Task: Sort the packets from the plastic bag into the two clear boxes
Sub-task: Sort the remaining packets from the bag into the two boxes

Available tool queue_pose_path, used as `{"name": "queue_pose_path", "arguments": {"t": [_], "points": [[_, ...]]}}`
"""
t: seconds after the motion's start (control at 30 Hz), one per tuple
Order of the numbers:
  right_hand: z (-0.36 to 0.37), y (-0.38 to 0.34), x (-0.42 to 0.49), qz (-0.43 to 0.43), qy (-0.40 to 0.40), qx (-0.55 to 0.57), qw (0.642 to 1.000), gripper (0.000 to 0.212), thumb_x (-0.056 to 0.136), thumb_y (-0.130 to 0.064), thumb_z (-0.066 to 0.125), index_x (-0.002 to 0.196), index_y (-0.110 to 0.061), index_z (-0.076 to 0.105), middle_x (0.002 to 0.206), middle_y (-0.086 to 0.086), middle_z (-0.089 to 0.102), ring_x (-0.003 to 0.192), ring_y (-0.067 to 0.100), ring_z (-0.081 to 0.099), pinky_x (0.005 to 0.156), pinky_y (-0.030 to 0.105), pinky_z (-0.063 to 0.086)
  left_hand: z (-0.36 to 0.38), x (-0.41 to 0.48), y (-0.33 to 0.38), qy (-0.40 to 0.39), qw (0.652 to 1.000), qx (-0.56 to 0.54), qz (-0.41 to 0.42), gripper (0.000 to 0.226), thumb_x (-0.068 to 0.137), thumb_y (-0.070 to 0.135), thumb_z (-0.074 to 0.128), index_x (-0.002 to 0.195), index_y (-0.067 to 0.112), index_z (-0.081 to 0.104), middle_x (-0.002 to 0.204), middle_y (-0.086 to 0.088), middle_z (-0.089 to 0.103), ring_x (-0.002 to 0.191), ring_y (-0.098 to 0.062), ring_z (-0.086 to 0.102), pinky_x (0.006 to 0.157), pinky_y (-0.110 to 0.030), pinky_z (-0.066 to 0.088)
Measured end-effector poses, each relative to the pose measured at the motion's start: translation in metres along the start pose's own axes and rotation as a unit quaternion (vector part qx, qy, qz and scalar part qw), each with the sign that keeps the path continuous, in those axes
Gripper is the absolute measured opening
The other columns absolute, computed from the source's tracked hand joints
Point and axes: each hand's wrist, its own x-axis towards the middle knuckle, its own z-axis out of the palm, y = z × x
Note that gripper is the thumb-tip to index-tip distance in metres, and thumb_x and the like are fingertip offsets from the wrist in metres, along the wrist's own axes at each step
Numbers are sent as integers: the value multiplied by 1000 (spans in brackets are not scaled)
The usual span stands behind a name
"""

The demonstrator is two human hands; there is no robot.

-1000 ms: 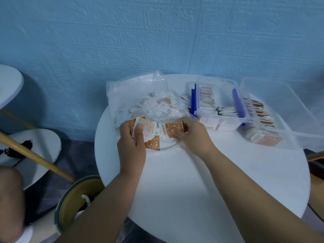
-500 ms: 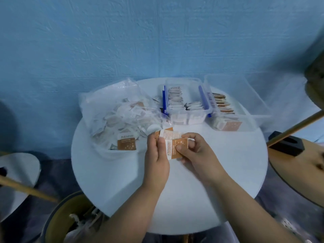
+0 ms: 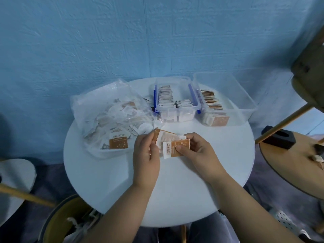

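Packets (image 3: 175,149), orange-and-white sachets, small bunch: held over the middle of the bench (image 3: 175,199), near the person, clear of the bag and both boxes.

- Right grip (image 3: 196,155): thumb and fingers pinch the front sachet at its orange end; printed face up.
- Left grip (image 3: 146,155): fingers curled round the left edge of the bunch, which fans out behind the front sachet. The count cannot be read.
- Plastic bag (image 3: 108,116): clear, slumped on the left of the bench, just beside the left grip. Still heaped with sachets, mostly white, with one orange-and-white sachet (image 3: 118,142) lying at its near mouth.
- Blue-latched clear box (image 3: 180,86): far centre, touching the bag's right edge. Holds a row of pale sachets (image 3: 165,97) standing on edge.
- Larger clear box (image 3: 233,95): far right, alongside the first. Holds a row of orange-edged sachets (image 3: 210,100) against its left wall; the rest of its floor shows bare.

Step in hand, by judgement: squaring up a picked bunch before it is filed. The task looks far from done, given the bag's load.

Next move, by judgement: the colour matches the far-right row, so the bunch wants carrying away and to the right, lifting over that box's near wall, and setting on edge beside the row without toppling it.
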Motion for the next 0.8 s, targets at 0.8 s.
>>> {"name": "queue_pose_path", "arguments": {"t": [0.8], "points": [[3, 16, 3, -95, 5, -128, 987, 41, 84, 3, 60, 117, -17, 46, 108, -9, 56, 88, 7, 61, 84, 29, 51, 2, 0, -7, -123, 990, 35, 59, 15, 86, 22, 53, 95, 33, 56, 94, 18, 61, 91, 2, 56, 79, -9, 39]]}}
